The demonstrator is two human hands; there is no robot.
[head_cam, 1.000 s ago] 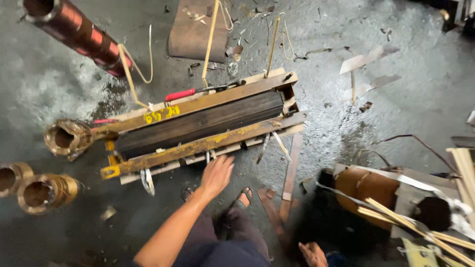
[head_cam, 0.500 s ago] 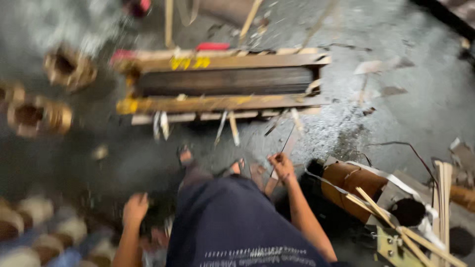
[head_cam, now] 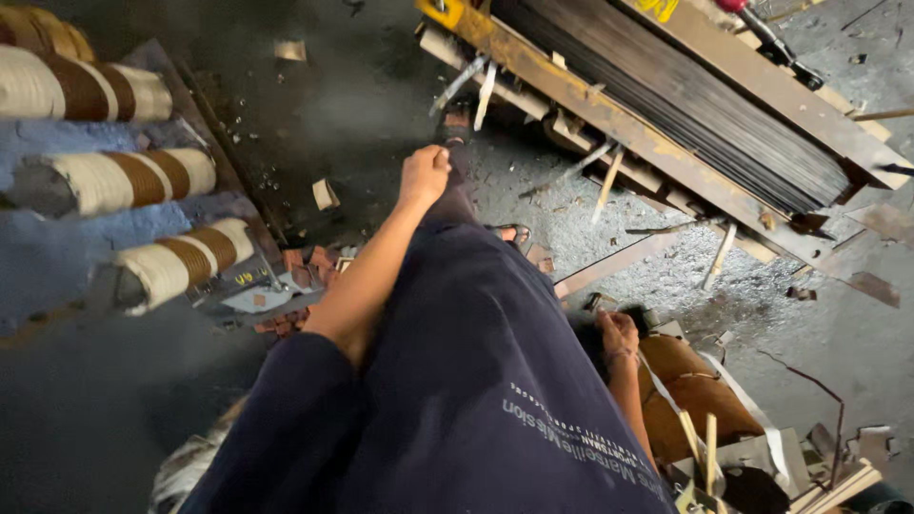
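Observation:
My left hand (head_cam: 425, 175) hangs over the dark floor with its fingers curled in and nothing in it, close to my sandalled foot (head_cam: 457, 128). My right hand (head_cam: 619, 335) is low at my side, its fingers bent against the top edge of a brown cylinder (head_cam: 690, 390); whether it grips anything is hidden. A long stack of dark steel sheets (head_cam: 685, 90), clamped between rusty yellow-painted rails (head_cam: 609, 119), lies on the floor beyond my left hand. My dark blue shirt (head_cam: 476, 409) fills the lower middle of the view.
Three coils wound in white and brown (head_cam: 133, 176) lie on blue cloth at the left. A red-handled tool (head_cam: 766, 38) rests on the frame's far rail. Wood strips, metal offcuts and small brown scraps (head_cam: 295, 271) litter the floor. Wooden sticks and a box (head_cam: 762, 466) crowd the bottom right.
The view has swung left and down, so the clamped steel stack sits at the upper right. My left hand rose from beside my leg to out in front; the right hand stays by the brown cylinder.

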